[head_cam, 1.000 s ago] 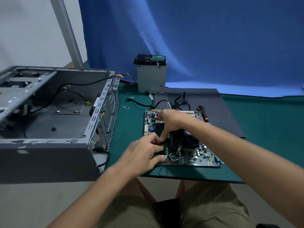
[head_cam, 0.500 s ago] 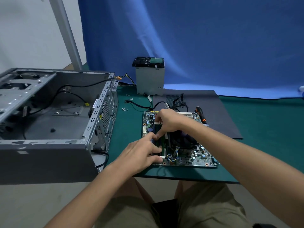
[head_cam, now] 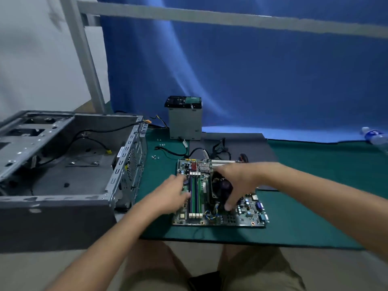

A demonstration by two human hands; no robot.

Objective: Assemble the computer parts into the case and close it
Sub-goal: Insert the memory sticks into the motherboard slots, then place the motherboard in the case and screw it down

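— Lifting the board [head_cam: 247, 215] comes next, you think? Where is it?

— Flat on the mat [head_cam: 315, 196], straight ahead, under both hands. The right hand [head_cam: 235, 181] claws round the cooler [head_cam: 224, 187]. The left hand [head_cam: 170, 194] lies on the board's left edge, too blurred to say if it grips.

— And the case [head_cam: 63, 185]?

— Open, just to the left, with the left hand nearer it. The slots [head_cam: 196, 196] run away from the person, so I'd judge the board goes sideways, leftward.
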